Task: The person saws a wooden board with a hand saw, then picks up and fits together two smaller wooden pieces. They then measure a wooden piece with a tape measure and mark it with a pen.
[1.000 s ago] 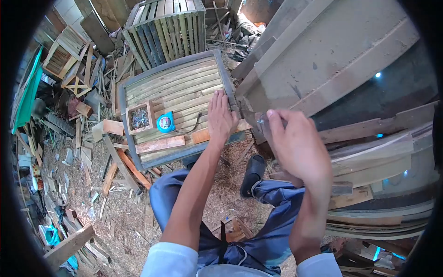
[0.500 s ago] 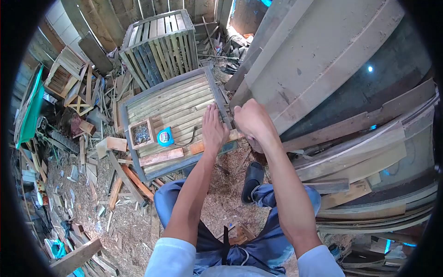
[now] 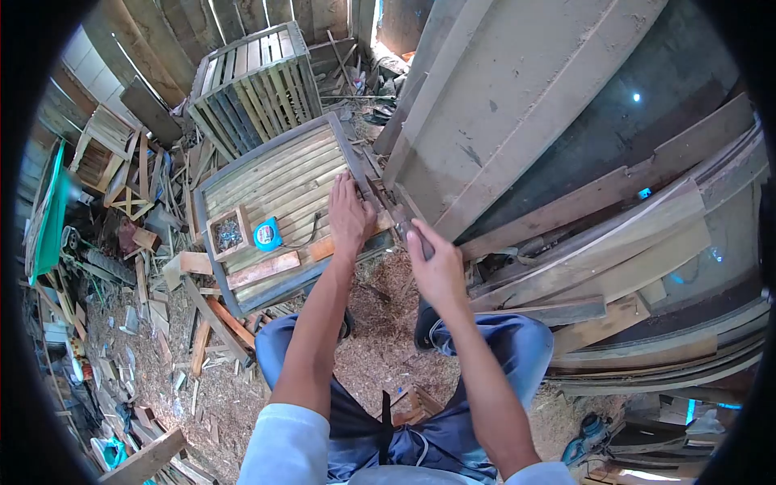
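Observation:
My left hand (image 3: 351, 214) lies with fingers stretched over the slats of a wooden crate (image 3: 279, 175), its heel pressing on a short wooden strip (image 3: 322, 247). The strip's right end shows past my hand at the crate's edge. My right hand (image 3: 437, 271) is closed round the handle of a handsaw (image 3: 402, 224); its dark narrow blade points up and left beside the crate's frame. Teeth cannot be made out. On the slats are a blue tape measure (image 3: 267, 234), a small wooden box (image 3: 229, 233) of small metal pieces and another strip (image 3: 263, 270).
A second slatted crate (image 3: 257, 93) stands behind. A large grey board (image 3: 517, 113) leans at the right, near curved planks (image 3: 614, 250). Wood scraps (image 3: 222, 319) and shavings cover the floor at the left. A green sheet (image 3: 50, 214) stands far left.
My right hand has come back toward my body, and the tool's handle and blade now show. My left hand stays on the crate. The whole view has shifted slightly.

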Demonstrator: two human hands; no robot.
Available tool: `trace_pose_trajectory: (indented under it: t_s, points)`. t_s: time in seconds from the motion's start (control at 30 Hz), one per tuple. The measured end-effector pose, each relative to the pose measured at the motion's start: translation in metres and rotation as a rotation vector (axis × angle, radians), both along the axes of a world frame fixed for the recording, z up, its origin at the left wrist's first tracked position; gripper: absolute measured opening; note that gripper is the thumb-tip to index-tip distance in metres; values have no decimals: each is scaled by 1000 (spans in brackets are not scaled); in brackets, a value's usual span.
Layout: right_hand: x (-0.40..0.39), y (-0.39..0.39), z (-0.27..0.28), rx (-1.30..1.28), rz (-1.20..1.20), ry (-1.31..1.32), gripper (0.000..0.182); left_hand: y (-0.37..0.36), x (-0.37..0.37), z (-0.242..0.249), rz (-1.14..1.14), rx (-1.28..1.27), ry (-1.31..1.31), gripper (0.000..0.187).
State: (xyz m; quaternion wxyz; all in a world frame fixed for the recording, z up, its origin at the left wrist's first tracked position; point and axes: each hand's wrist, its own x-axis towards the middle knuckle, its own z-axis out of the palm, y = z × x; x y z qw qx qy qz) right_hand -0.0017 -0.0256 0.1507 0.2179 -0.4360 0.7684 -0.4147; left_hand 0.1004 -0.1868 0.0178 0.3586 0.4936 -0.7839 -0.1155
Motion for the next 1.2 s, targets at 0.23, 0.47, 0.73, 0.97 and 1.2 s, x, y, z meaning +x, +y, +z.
trace_pose_trajectory:
  t_s: [0.23, 0.47, 0.73, 0.97, 1.2]
  points:
    - [19, 70, -149, -266, -108, -217, 39, 4, 3, 3, 1, 24, -35, 41]
    - [13, 70, -158, -78, -192, -486, 38, 6, 0, 7, 33, 32, -21, 41]
    - [7, 42, -73, 266, 4, -94, 47, 3, 1, 5, 38, 18, -16, 42]
    - [11, 65, -58, 53, 90, 141, 53, 4, 2, 5, 52, 7, -10, 41]
    - [29, 91, -47, 137, 83, 90, 51, 3, 1, -1, 69, 7, -29, 41]
